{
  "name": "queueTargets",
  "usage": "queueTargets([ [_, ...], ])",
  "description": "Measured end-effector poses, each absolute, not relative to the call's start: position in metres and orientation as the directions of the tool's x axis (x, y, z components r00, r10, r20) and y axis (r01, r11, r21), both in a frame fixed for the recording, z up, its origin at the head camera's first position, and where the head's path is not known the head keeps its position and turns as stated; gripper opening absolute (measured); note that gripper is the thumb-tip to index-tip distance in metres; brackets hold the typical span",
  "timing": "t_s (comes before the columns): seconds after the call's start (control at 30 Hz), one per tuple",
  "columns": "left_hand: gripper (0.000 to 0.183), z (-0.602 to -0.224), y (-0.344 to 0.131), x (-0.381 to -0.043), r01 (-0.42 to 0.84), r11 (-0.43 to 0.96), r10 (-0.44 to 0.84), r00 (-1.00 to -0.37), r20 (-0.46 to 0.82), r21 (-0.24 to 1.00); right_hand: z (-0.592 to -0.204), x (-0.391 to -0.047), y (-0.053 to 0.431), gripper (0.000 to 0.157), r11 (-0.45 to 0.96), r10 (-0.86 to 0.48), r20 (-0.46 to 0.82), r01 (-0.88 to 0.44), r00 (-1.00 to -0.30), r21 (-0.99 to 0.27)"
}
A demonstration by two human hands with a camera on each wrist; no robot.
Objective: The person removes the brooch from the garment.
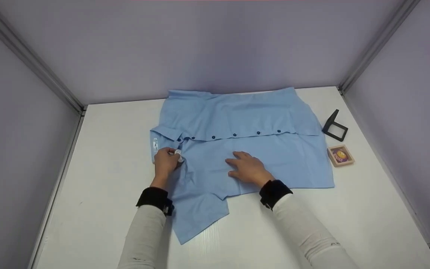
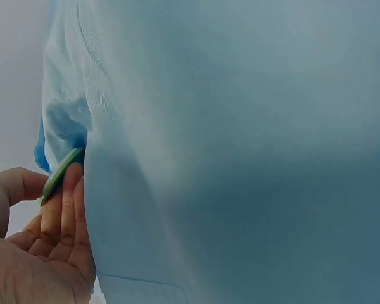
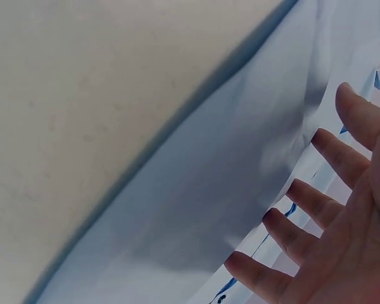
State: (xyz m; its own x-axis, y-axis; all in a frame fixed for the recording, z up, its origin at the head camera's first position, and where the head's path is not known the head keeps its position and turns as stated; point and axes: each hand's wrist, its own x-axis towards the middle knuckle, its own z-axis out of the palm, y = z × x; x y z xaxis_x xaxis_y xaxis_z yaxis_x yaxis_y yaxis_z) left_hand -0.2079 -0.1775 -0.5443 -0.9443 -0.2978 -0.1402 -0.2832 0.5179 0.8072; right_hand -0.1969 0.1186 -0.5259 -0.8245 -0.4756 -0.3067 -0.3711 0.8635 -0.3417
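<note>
A light blue short-sleeved shirt with dark buttons lies spread on its side across the table, collar to the left. Near the collar, my left hand pinches a small flat disc between thumb and fingers. It looks whitish from above, while the left wrist view shows the thin disc edge-on and green, against the shirt's folds. My right hand rests on the shirt's front with its fingers spread. In the right wrist view, those straight fingertips touch the cloth.
To the right of the shirt, a black hinged frame stands partly folded up. A small square wooden box with a colourful round picture sits just in front of it. Pale panels enclose the white table at the back and sides.
</note>
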Motion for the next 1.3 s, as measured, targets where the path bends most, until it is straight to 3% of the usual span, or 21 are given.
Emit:
queueTargets([
  [0.13, 0.015, -0.544, -0.177, -0.207, -0.268, 0.517, -0.317, -0.942, -0.110, 0.813, -0.526, -0.197, 0.118, 0.051, 0.871, -0.466, -0.314, -0.367, -0.827, -0.328],
  [0.3, 0.008, -0.549, -0.174, -0.204, -0.257, 0.416, -0.337, -0.934, -0.115, 0.872, -0.526, -0.197, 0.117, 0.051, 0.874, -0.467, -0.312, -0.378, -0.828, -0.305],
  [0.53, 0.010, -0.555, -0.176, -0.205, -0.344, 0.130, -0.302, -0.907, -0.293, 0.930, -0.522, -0.196, 0.113, 0.052, 0.878, -0.463, -0.313, -0.381, -0.829, -0.289],
  [0.7, 0.028, -0.558, -0.180, -0.206, -0.413, -0.057, -0.256, -0.874, -0.413, 0.909, -0.521, -0.197, 0.104, 0.051, 0.882, -0.456, -0.300, -0.380, -0.838, -0.279],
  [0.97, 0.034, -0.563, -0.182, -0.207, -0.431, -0.096, -0.213, -0.871, -0.442, 0.897, -0.526, -0.199, 0.079, 0.041, 0.807, -0.552, -0.243, -0.438, -0.798, -0.395],
  [1.3, 0.037, -0.561, -0.181, -0.204, -0.441, -0.167, -0.204, -0.860, -0.468, 0.882, -0.526, -0.202, 0.034, 0.049, 0.715, -0.660, -0.195, -0.527, -0.725, -0.459],
])
